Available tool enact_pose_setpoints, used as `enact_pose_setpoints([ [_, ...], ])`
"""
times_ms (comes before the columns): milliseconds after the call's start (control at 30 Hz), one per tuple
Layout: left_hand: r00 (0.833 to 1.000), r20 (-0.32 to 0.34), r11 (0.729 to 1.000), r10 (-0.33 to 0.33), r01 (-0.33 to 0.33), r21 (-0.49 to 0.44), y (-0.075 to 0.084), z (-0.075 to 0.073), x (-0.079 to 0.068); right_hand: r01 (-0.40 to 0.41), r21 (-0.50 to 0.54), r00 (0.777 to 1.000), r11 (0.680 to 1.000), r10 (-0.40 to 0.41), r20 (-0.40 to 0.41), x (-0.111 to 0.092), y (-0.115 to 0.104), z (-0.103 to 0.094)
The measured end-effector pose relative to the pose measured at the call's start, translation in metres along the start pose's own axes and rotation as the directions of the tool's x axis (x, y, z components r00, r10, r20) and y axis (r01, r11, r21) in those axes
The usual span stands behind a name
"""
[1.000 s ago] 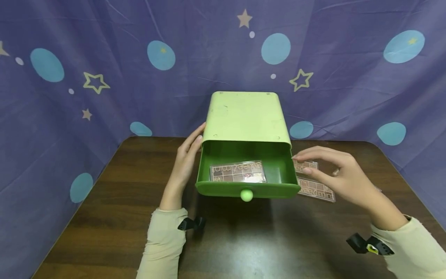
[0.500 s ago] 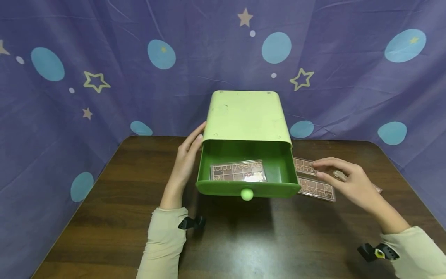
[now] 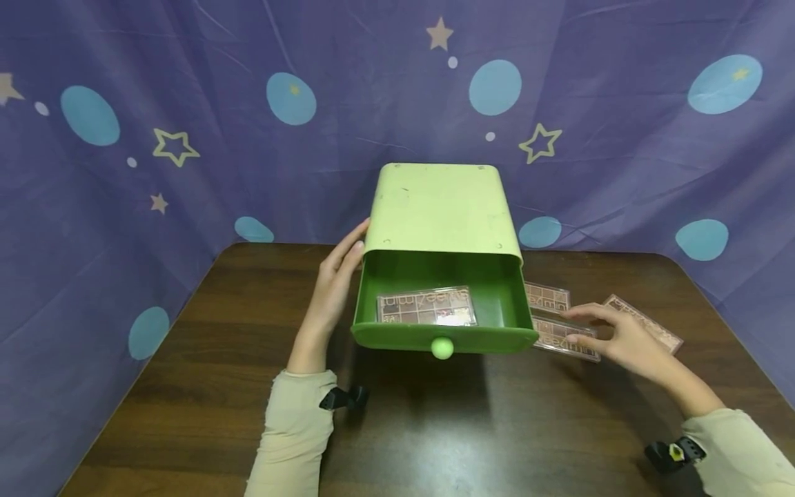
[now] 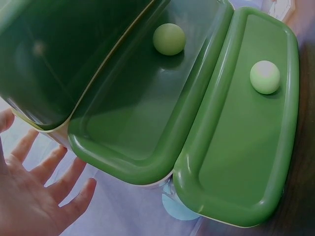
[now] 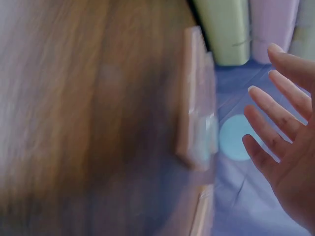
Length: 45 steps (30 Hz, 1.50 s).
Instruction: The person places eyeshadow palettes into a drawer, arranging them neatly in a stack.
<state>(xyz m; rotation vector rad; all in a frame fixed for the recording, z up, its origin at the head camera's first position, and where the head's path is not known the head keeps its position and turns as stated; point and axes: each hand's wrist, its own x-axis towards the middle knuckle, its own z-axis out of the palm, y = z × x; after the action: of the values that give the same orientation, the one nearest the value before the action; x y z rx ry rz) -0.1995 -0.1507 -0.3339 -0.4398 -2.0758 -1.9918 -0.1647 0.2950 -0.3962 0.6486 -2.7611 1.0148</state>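
Note:
A light green drawer cabinet (image 3: pixel 444 207) stands at the back of the table, its top drawer (image 3: pixel 381 337) pulled out. Inside that drawer lies an eyeshadow palette (image 3: pixel 425 307) with "sweet mini" lettering. My left hand (image 3: pixel 329 290) rests along the cabinet's left side with fingers extended; the left wrist view shows its spread fingers. To the right of the cabinet are two more palettes, a farther palette (image 3: pixel 548 297) and a nearer palette (image 3: pixel 549 336). My right hand (image 3: pixel 627 345) hovers over the nearer one's right end, thumb and fingers apart, holding nothing.
Another palette (image 3: pixel 646 324) lies slanted beyond my right hand. Lower green drawers with round knobs (image 4: pixel 265 77) show in the left wrist view. A patterned blue-purple cloth (image 3: pixel 341 152) hangs behind the brown wooden table (image 3: pixel 205 386).
My right hand has moved right and down, from beside the drawer's right edge to over the nearer palette. The slanted palette is now uncovered. My left hand stays in place.

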Motion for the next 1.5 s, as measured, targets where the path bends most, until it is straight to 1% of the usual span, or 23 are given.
enact_pose_setpoints([
  [100,1.000,0.000,1.000,-0.006,0.006,-0.004,-0.001,0.001,0.000,0.003,-0.001,1.000,1.000,-0.003,0.018,-0.002,0.012,0.002],
  [233,1.000,0.001,1.000,-0.005,0.005,-0.003,-0.001,0.001,-0.001,0.031,0.015,0.999,0.999,-0.031,0.034,-0.004,0.027,0.006],
  [367,1.000,-0.001,1.000,-0.001,0.001,-0.003,-0.001,0.002,0.000,0.102,-0.010,0.993,0.995,-0.102,0.063,-0.005,0.039,0.012],
  [467,1.000,-0.001,1.000,0.003,-0.003,-0.004,0.000,0.002,0.000,0.151,-0.022,0.986,0.988,-0.149,0.073,-0.004,0.044,0.016],
  [600,1.000,-0.001,1.000,0.010,-0.010,-0.004,0.001,0.002,0.000,0.163,-0.019,0.985,0.986,-0.161,0.063,-0.003,0.045,0.020],
  [733,1.000,-0.001,1.000,0.011,-0.011,-0.007,0.001,0.002,0.000,0.150,-0.034,0.987,0.988,-0.148,0.066,-0.001,0.043,0.021],
  [833,1.000,0.000,1.000,0.010,-0.010,-0.007,0.001,0.002,0.001,0.105,-0.046,0.990,0.993,-0.100,0.098,0.003,0.039,0.021],
  [967,1.000,0.000,1.000,0.010,-0.010,-0.002,0.000,0.001,0.001,0.051,-0.053,0.988,0.997,-0.042,0.150,0.010,0.033,0.022],
  [1200,1.000,-0.004,1.000,0.005,-0.005,0.005,0.001,0.000,-0.001,0.032,-0.043,0.984,0.999,-0.024,0.174,0.019,0.027,0.027],
  [1500,1.000,-0.001,1.000,0.010,-0.010,0.000,0.001,0.000,0.000,0.021,-0.070,0.984,0.997,-0.008,0.179,0.022,0.023,0.028],
])
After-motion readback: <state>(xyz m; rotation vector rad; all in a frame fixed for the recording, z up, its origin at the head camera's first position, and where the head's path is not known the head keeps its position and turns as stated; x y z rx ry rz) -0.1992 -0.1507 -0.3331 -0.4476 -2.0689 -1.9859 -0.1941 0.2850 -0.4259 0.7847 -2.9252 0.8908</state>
